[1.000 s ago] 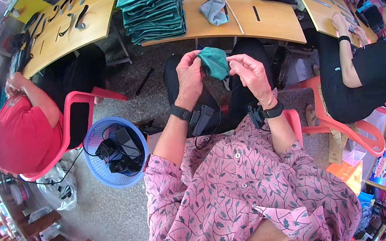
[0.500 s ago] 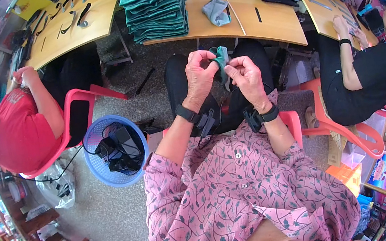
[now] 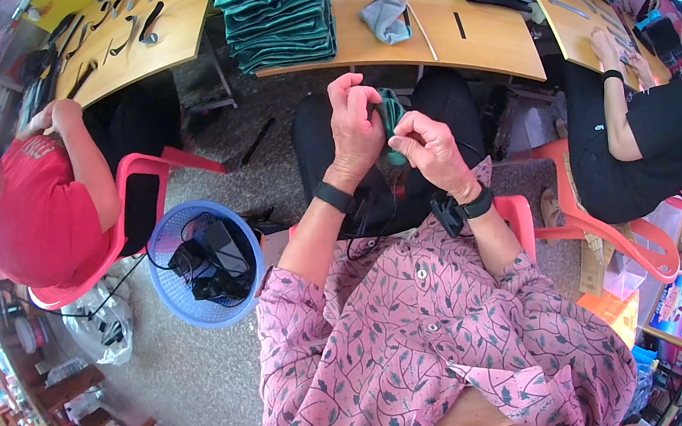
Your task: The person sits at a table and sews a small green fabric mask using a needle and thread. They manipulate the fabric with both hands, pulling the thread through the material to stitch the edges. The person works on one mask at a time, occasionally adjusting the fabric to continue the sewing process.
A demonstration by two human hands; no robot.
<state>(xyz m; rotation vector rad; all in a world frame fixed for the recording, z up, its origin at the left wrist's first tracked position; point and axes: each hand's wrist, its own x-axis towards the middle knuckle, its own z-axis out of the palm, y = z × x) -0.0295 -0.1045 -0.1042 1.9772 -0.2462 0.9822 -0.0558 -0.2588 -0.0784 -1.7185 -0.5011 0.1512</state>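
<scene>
My left hand is raised over my lap with curled fingers, gripping a small green fabric piece that is folded into a narrow bunch. Just to its right and slightly lower, my right hand pinches the same fabric between thumb and fingers. On the table edge beyond them stands a tall stack of folded green cloth. A crumpled grey cloth lies to its right beside a thin pale stick.
Co-workers sit on either side: one in red at a table with dark strips, another in black at the right table. A blue basket of black items stands by my left, with a cable trailing from it.
The green fabric has gone from spread out to narrow and bunched. My left fingers have shifted up, while my right hand has moved slightly down and left.
</scene>
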